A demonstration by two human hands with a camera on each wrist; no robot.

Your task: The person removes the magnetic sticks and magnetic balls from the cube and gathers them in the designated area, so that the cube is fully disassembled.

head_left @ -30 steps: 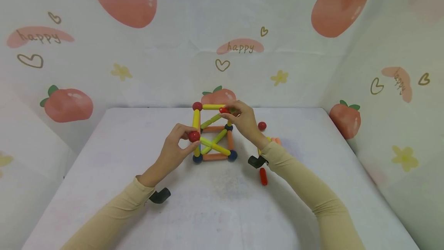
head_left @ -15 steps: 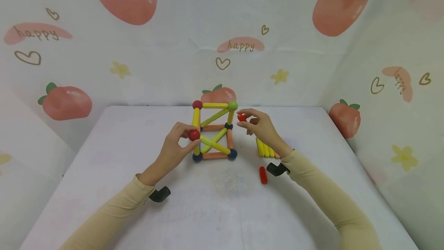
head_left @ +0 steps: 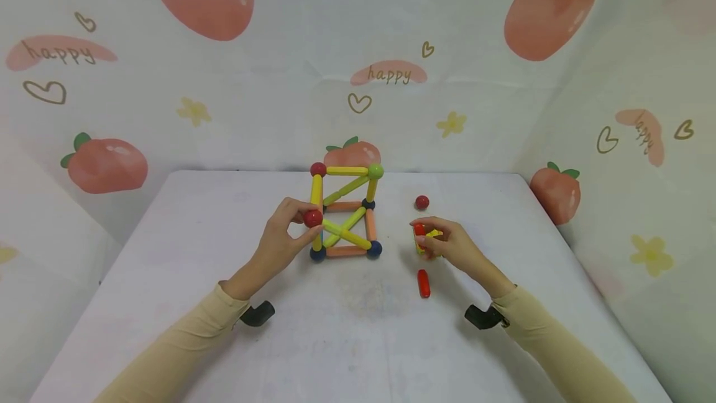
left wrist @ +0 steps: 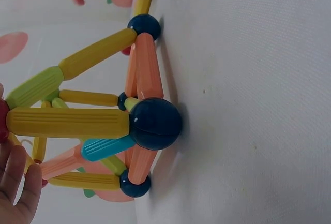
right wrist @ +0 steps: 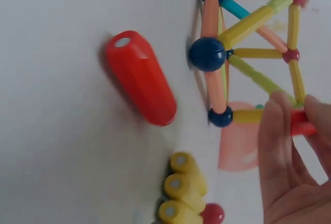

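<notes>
- Moved since the earlier pic: R hand (head_left: 455,244) has been pulled from beside the green ball (head_left: 375,171) toward the yellow sticks (right wrist: 189,190), & the red stick (head_left: 419,229) has been brought along. L hand (head_left: 284,230) has been kept in approx. the same spot.
- Table (head_left: 358,353): all the toys are held up by it, or by hands over it.
- Stick frame (head_left: 342,232): set on the table, w/ blue balls (right wrist: 208,54) at its bottom corners. Prob. light & a bit wobbly, b/c it is joined only at the balls. If it has to be slid, a bottom stick should be held, not a top corner.
- L hand: red corner ball (head_left: 313,219) is pinched btwn thumb & fingers at the frame's near left top.
- R hand: red stick is pinched btwn thumb & fingertips, held above the table.
- Yellow sticks: laid side by side, partly hidden by R hand in the head view.
- Red stick: prob. hard, light plastic, not easily bent or broken. Best held round its middle, so both ends are left free.
- Spare red stick (head_left: 423,283): left lying on the table, apart from the frame. Might be slippery, b/c shine is seen.
- Loose red ball (head_left: 422,202): left behind the yellow sticks. Could be rolled away by a bump, so should be pinched from two sides.
- Grey end dot (right wrist: 122,42): might be a magnet; can't be told for sure. If so, a small tug may be felt near balls.
</notes>
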